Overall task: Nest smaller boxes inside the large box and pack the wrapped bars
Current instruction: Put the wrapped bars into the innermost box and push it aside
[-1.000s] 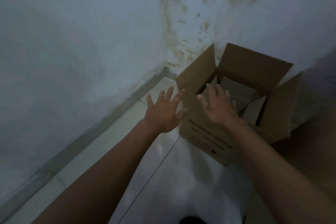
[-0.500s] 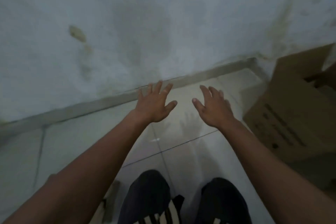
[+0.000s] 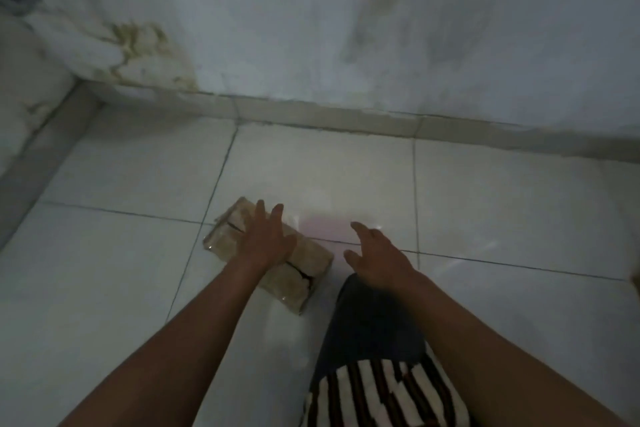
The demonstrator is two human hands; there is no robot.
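Wrapped bars point(image 3: 268, 255) lie unpacked on the floor point(image 3: 485, 204), covered by the spread left hand point(image 3: 266, 241); right hand point(image 3: 375, 258) empty, fingers splayed; no box visible.

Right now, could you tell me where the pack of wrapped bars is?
The pack of wrapped bars lies on the tiled floor left of centre, under the left hand, beside the person's knee.

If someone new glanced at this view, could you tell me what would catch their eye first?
Probably the pack of wrapped bars lying at a slant on the white floor tiles, with the left hand spread flat over it. Next, the right hand open just beside it, over a dark trouser knee, and the stained wall behind.
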